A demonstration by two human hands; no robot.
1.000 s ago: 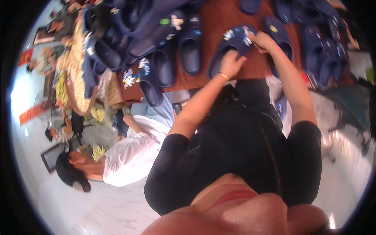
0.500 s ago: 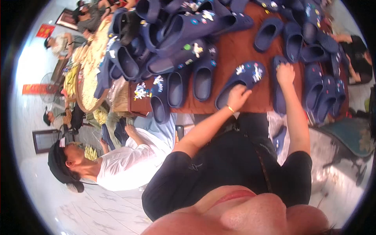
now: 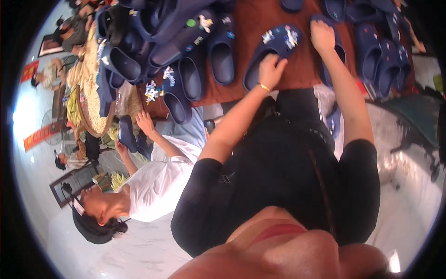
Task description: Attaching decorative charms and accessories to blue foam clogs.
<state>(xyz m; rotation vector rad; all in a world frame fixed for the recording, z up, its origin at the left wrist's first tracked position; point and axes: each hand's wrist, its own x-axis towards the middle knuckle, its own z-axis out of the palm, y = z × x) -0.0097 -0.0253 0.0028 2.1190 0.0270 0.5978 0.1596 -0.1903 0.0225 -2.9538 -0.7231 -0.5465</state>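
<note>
A navy clog (image 3: pixel 279 46) with white and coloured charms on its toe lies tilted on the table in front of me. My left hand (image 3: pixel 272 72) reaches into its foot opening, fingers hidden under the upper and thumb standing out. Just to the right is a second navy clog (image 3: pixel 340 50). Over its toe part my right hand (image 3: pixel 323 36) is closed, knuckles up, covering most of the upper. Whether a small charm is between those fingers is hidden.
A brown cloth (image 3: pixel 241 94) covers the table. Navy clogs (image 3: pixel 181 44) are heaped at the left, and more clogs (image 3: pixel 388 60) stand at the right. A small pile of charms (image 3: pixel 152 91) lies near a co-worker in a white shirt (image 3: pixel 160 179), who holds a clog (image 3: pixel 127 133).
The view has shifted, so the table sits higher in the picture. Both my hands stay at the same clogs. The co-worker's one hand has moved up toward the table edge near the charms.
</note>
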